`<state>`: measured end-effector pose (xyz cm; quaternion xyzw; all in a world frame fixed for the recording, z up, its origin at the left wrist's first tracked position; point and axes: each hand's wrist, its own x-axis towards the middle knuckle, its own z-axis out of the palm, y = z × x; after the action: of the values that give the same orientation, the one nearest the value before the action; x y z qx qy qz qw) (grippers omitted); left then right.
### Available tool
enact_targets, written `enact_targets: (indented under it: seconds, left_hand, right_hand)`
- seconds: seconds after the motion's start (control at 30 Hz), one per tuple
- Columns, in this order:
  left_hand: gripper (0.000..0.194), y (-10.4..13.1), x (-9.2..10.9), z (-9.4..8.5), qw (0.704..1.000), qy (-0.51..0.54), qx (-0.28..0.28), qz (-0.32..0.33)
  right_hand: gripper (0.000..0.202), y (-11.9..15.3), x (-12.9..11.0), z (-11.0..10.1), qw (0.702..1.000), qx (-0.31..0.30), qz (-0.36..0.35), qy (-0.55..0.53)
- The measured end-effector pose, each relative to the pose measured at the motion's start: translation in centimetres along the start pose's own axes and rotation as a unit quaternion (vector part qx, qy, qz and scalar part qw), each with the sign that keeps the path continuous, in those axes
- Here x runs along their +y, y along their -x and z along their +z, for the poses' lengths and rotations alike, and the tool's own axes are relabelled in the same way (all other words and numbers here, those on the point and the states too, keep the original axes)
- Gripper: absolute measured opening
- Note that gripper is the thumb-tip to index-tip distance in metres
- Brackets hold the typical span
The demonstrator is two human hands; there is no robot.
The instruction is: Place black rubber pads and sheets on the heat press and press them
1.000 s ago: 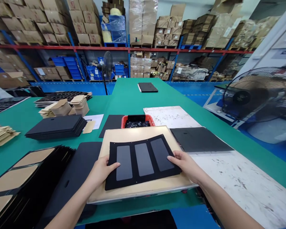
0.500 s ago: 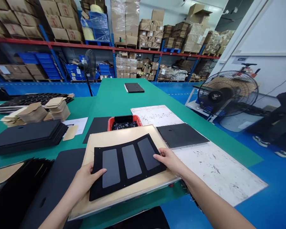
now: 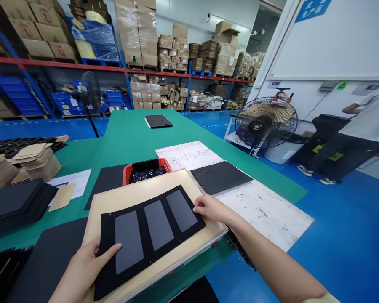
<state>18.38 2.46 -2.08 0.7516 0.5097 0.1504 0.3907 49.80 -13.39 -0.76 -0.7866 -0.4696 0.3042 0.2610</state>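
Observation:
A black sheet with three grey rectangular panels (image 3: 159, 224) lies tilted over a pale tan board (image 3: 126, 191). My left hand (image 3: 87, 261) grips the sheet's left edge, thumb on top and fingers beneath. At the right edge, my right hand (image 3: 210, 208) pinches the sheet between thumb and fingers. Small holes show along the sheet's border. Behind the board stands a red basket (image 3: 125, 174) of shiny black pieces. To the right, a flat black panel (image 3: 221, 177) rests on a stained white board (image 3: 265, 210).
Stacked black panels (image 3: 15, 206) and tan card pieces (image 3: 39, 162) occupy the left of the green table (image 3: 129, 126). A floor fan (image 3: 265, 124) stands beyond the right edge. Further right is another person (image 3: 360, 126). Loaded shelves (image 3: 113, 69) line the back.
The view has turned right, bringing more of the other person into sight. Both hands keep hold of the black sheet, which stays over the tan board.

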Motion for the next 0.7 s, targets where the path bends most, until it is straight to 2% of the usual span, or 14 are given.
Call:
enact_targets:
  seconds: [0.13, 0.3, 0.47, 0.7]
  left_hand:
    - [0.046, 0.0, 0.3, 0.0, 1.000, 0.011, -0.004, 0.011]
    - [0.049, -0.2, -0.1, 0.0, 0.999, -0.034, 0.013, 0.014]
    - [0.045, -0.2, -0.6, 0.0, 0.999, -0.039, -0.003, 0.015]
    - [0.047, 0.0, 0.2, -0.1, 1.000, 0.001, -0.021, -0.002]
  right_hand:
    - [0.012, -0.1, 0.0, 0.2, 0.999, 0.024, 0.012, 0.042]
    - [0.012, 0.1, -0.1, 0.4, 0.996, 0.035, 0.020, 0.081]
    - [0.013, 0.2, -0.3, 0.5, 0.993, 0.042, 0.027, 0.109]
    - [0.015, 0.6, -1.0, 0.6, 0.988, 0.045, 0.039, 0.142]
